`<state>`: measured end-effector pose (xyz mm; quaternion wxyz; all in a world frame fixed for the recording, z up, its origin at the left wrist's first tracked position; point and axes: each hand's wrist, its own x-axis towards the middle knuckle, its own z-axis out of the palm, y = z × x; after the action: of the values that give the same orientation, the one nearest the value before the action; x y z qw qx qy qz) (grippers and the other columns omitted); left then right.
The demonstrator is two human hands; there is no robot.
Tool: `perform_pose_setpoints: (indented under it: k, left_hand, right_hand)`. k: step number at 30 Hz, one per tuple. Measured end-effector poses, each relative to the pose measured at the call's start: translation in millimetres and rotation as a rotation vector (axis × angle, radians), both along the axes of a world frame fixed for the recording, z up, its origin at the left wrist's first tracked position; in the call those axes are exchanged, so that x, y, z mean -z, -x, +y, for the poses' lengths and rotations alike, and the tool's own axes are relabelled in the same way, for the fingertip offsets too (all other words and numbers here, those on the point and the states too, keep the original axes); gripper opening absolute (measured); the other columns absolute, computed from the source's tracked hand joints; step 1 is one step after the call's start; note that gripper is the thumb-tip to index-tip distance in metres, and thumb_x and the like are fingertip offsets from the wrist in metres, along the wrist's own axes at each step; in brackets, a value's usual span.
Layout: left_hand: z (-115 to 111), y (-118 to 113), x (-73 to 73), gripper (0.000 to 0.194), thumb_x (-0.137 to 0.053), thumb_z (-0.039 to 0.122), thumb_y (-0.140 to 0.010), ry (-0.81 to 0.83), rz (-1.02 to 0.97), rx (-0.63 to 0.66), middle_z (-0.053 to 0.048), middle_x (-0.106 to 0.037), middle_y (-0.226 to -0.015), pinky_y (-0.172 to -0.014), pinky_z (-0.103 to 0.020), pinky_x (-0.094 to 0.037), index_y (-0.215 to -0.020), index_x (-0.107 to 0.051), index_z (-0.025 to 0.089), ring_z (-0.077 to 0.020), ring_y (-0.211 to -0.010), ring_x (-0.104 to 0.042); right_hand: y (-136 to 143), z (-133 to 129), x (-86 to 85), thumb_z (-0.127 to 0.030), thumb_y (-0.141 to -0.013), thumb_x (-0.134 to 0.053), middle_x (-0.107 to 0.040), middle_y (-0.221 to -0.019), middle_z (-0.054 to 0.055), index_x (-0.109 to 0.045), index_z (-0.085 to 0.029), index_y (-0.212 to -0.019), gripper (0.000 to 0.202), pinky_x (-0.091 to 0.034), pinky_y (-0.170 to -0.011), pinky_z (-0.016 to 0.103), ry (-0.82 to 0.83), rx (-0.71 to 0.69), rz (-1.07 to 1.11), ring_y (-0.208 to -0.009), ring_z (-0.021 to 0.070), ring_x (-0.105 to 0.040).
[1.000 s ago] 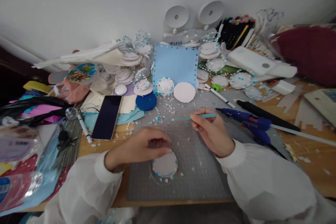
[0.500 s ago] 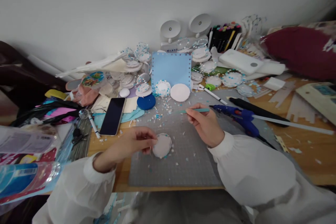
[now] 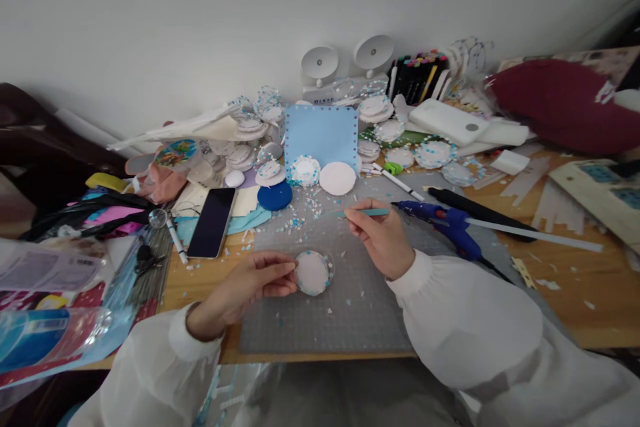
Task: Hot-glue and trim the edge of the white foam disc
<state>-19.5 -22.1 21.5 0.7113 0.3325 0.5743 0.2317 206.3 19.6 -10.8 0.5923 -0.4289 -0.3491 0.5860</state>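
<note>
My left hand [image 3: 265, 277] pinches the left edge of a round white disc [image 3: 313, 273], whose rim carries small blue and white bits. The disc is held over the grey cutting mat [image 3: 350, 320]. To the right, my right hand [image 3: 377, 233] grips slim teal tweezers [image 3: 376, 211] between thumb and fingers. Their tip points left, toward a scatter of tiny blue and white pieces [image 3: 299, 219] on the mat. Just beyond are a plain white disc [image 3: 338, 178] and a bead-edged disc [image 3: 305, 171], both leaning against a light blue sheet [image 3: 321, 137].
A blue glue gun [image 3: 450, 220] with a long glue stick lies right of my right hand. At left are a phone [image 3: 213, 221] and a blue round pad [image 3: 275, 195]. Finished-looking discs, a marker box [image 3: 417, 79] and a twin-headed lamp [image 3: 320, 63] crowd the back.
My left hand has turned the disc slightly, so more of its beaded rim shows. The right hand keeps its hold on the tweezers. The whole view has shifted a little.
</note>
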Motion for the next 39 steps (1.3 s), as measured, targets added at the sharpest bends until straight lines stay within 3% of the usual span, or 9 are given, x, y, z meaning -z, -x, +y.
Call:
perform_pose_setpoints:
  k: [8, 20, 26, 28, 31, 33, 35, 37, 39]
  left_hand:
    - [-2, 7, 5.7, 0.031, -0.080, 0.032, -0.070, -0.002, -0.046, 0.066, -0.005, -0.072, -0.072, -0.060, -0.018, -0.054, -0.086, -0.064, 0.011, -0.0111, -0.063, -0.068]
    - [10, -1, 14.1, 0.030, -0.074, 0.037, -0.075, -0.026, -0.046, 0.068, -0.006, -0.072, -0.076, -0.058, -0.016, -0.053, -0.086, -0.064, 0.011, -0.0116, -0.065, -0.069]
    - [9, 4, 7.3, 0.046, -0.062, 0.056, -0.078, -0.357, 0.206, 0.076, 0.001, -0.060, -0.059, -0.035, -0.016, -0.036, -0.089, -0.063, 0.011, -0.0078, -0.040, -0.055]
    - [3, 4, 0.9, 0.050, -0.059, 0.060, -0.077, -0.405, 0.219, 0.071, 0.003, -0.057, -0.057, -0.034, -0.016, -0.030, -0.087, -0.064, 0.011, -0.0060, -0.038, -0.050]
    - [-11, -5, -11.5, 0.055, -0.054, 0.065, -0.078, -0.328, 0.124, 0.131, 0.002, -0.056, -0.054, -0.035, -0.016, -0.028, -0.089, -0.064, 0.012, -0.0047, -0.035, -0.045]
    - [-22, -15, -18.9, 0.057, -0.052, 0.068, -0.077, -0.257, 0.028, 0.179, 0.002, -0.055, -0.051, -0.034, -0.016, -0.025, -0.083, -0.063, 0.013, -0.0044, -0.033, -0.042]
    - [-29, -26, -23.4, 0.059, -0.050, 0.072, -0.076, -0.209, -0.059, 0.241, 0.001, -0.055, -0.050, -0.033, -0.016, -0.025, -0.069, -0.058, 0.014, -0.0040, -0.033, -0.040]
    - [-35, -35, -24.0, 0.060, -0.050, 0.073, -0.075, -0.209, -0.121, 0.243, 0.003, -0.048, -0.044, -0.031, -0.017, -0.020, -0.056, -0.050, 0.016, -0.0030, -0.030, -0.033]
    - [-38, -39, -21.0, 0.060, -0.051, 0.071, -0.076, -0.231, -0.143, 0.243, 0.005, -0.042, -0.040, -0.030, -0.018, -0.016, -0.051, -0.046, 0.017, -0.0023, -0.029, -0.027]
  right_hand:
    - [3, -3, 12.0, -0.033, -0.066, -0.077, -0.056, -0.052, -0.005, -0.059, -0.018, -0.069, 0.024, -0.035, -0.048, 0.024, -0.048, -0.024, -0.037, -0.048, 0.0082, -0.048]
    - [3, -2, 12.7, -0.033, -0.068, -0.075, -0.053, -0.051, -0.006, -0.058, -0.019, -0.068, 0.023, -0.036, -0.047, 0.023, -0.065, 0.008, -0.088, -0.047, 0.0083, -0.046]
    - [4, -6, 4.3, -0.029, -0.072, -0.073, -0.058, -0.057, -0.003, -0.058, -0.020, -0.068, 0.017, -0.042, -0.049, 0.025, -0.133, 0.040, -0.160, -0.050, 0.0097, -0.051]
    - [3, -15, -4.8, -0.021, -0.072, -0.072, -0.064, -0.068, 0.001, -0.061, -0.021, -0.069, 0.012, -0.049, -0.058, 0.029, -0.277, 0.080, -0.286, -0.061, 0.0139, -0.061]
    - [1, -36, -18.2, -0.007, -0.073, -0.067, -0.072, -0.086, 0.004, -0.064, -0.026, -0.087, 0.024, -0.054, -0.071, 0.034, -0.724, 0.112, -0.682, -0.082, 0.0195, -0.069]
    - [2, -54, -21.7, -0.006, -0.074, -0.066, -0.074, -0.093, 0.006, -0.061, -0.027, -0.104, 0.037, -0.055, -0.069, 0.033, -0.986, 0.027, -0.908, -0.083, 0.0192, -0.070]
    - [5, -71, -19.4, -0.011, -0.080, -0.061, -0.075, -0.094, 0.007, -0.061, -0.025, -0.109, 0.033, -0.055, -0.064, 0.032, -1.193, -0.025, -1.061, -0.077, 0.0180, -0.070]
    - [9, -85, -13.6, -0.013, -0.085, -0.052, -0.075, -0.092, 0.006, -0.064, -0.024, -0.105, 0.025, -0.054, -0.062, 0.031, -1.308, 0.021, -1.150, -0.073, 0.0167, -0.069]
    - [12, -94, -8.2, -0.012, -0.086, -0.048, -0.075, -0.090, 0.006, -0.065, -0.021, -0.103, 0.025, -0.054, -0.063, 0.031, -1.298, 0.071, -1.189, -0.075, 0.0166, -0.067]
